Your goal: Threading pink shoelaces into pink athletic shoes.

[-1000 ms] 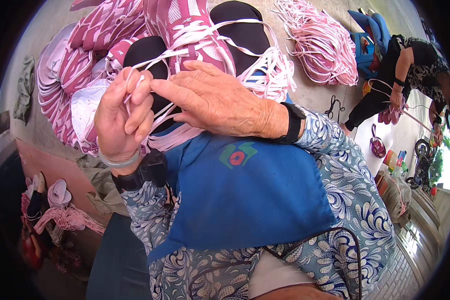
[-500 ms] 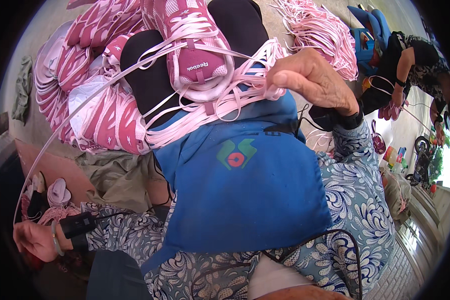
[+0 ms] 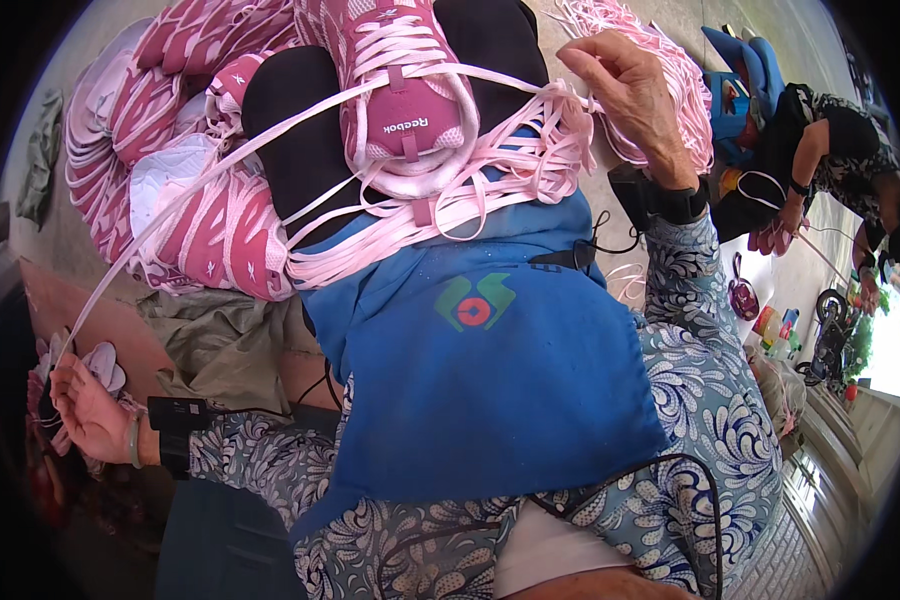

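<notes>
A pink-and-white sneaker (image 3: 402, 115) sits between my knees, toe away from me, with white-pink lacing across its tongue. From it a long pale shoelace (image 3: 260, 140) stretches down to the far left. My left hand (image 3: 92, 412) has that lace pinched at its fingers, out at the left rim. My right hand (image 3: 638, 100) is raised right of the sneaker, fingers curled, and the lace's other side runs to it. Below that hand, a bundle of loose pink laces (image 3: 545, 150) lies over my lap and blue apron (image 3: 490, 400).
Stacked pink sneakers (image 3: 205, 225) crowd the left. A heap of pink laces (image 3: 660, 90) lies on the floor beyond my right hand. At right, another person (image 3: 820, 140) handles pink shoe pieces. Olive cloth (image 3: 225, 345) lies lower left; a motorbike (image 3: 828, 325) stands far right.
My right hand has moved up and away from the lace bundle. My left hand has risen and shifted slightly right, turning its palm up, with the lace still stretched to it.
</notes>
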`<state>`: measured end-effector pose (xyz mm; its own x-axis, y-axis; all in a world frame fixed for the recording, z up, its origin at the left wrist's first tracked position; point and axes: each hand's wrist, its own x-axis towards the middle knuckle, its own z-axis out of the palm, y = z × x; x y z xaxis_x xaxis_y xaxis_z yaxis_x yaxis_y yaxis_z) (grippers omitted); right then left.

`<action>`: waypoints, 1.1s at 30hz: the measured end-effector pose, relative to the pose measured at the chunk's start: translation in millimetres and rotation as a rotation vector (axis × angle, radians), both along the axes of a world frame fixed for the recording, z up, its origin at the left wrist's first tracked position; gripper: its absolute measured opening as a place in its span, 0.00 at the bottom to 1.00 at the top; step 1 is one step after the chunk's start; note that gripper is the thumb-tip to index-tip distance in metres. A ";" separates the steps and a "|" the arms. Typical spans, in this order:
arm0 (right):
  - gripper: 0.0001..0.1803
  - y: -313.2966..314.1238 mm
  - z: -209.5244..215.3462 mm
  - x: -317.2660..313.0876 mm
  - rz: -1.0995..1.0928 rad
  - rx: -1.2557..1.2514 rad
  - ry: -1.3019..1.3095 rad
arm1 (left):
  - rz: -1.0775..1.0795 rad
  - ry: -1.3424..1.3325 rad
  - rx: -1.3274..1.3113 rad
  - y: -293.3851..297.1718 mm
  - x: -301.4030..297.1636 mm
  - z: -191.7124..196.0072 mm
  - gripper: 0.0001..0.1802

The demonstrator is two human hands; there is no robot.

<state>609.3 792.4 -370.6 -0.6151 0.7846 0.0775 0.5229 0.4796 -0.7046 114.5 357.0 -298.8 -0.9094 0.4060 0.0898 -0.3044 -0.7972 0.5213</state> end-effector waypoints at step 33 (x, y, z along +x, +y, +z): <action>0.06 -34.9 39.7 -107.9 0.510 0.390 -0.388 | -0.453 0.743 -1.016 224.4 211.2 -54.9 0.12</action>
